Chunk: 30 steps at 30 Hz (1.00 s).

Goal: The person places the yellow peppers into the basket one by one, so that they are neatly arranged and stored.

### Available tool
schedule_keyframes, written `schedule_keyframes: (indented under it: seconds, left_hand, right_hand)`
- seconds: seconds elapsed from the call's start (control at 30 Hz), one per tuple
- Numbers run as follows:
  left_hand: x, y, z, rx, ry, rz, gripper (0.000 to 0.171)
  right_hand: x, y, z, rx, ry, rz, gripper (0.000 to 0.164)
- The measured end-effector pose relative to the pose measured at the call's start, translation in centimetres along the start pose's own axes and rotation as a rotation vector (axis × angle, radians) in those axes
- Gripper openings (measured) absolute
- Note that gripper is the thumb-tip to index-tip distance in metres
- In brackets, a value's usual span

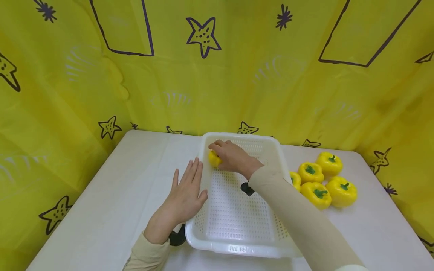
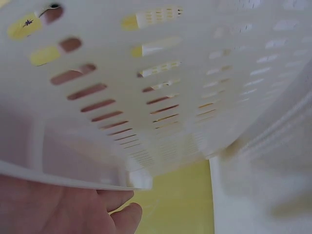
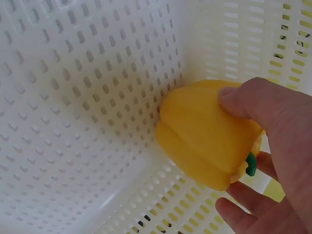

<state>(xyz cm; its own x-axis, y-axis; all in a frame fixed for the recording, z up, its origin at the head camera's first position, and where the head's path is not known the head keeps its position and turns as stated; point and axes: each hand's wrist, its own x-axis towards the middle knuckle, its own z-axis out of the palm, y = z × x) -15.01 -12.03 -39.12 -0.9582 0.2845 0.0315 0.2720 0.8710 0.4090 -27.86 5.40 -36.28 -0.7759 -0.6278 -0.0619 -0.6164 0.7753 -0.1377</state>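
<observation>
A white perforated plastic basket (image 1: 200, 245) stands on the table. Inside its far left corner my right hand (image 1: 234, 156) grips a yellow bell pepper (image 3: 200, 131), thumb on one side and fingers round the green-stemmed end. The pepper is close to the basket's floor and walls in the right wrist view. My left hand (image 1: 185, 197) lies along the basket's left rim with its fingers straight and pointing away from me. From the left wrist view, this hand is right at the rim, beside the slotted outer wall (image 2: 180, 112).
Several yellow bell peppers (image 1: 341, 192) with green stems sit grouped on the white table (image 1: 101, 195), right of the basket. My right forearm partly covers one. A yellow curtain (image 1: 237, 82) with star drawings hangs behind the table and along its sides.
</observation>
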Motion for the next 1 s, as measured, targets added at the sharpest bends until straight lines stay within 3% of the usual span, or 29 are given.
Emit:
schedule_keyframes:
  seconds: [0.13, 0.43, 1.0]
  left_hand:
    - [0.0, 0.1, -0.1, 0.002, -0.008, 0.000, 0.079]
    - [-0.3, -0.1, 0.1, -0.004, 0.007, -0.003, 0.079]
    - [-0.2, 0.2, 0.2, -0.012, 0.000, -0.014, 0.079]
  right_hand:
    - [-0.2, 0.0, -0.2, -0.023, -0.005, 0.021, 0.059]
    - [-1.0, 0.5, -0.5, 0.092, -0.053, 0.012, 0.064]
    - [-5.1, 1.6, -2.6, 0.226, -0.008, -0.009, 0.065]
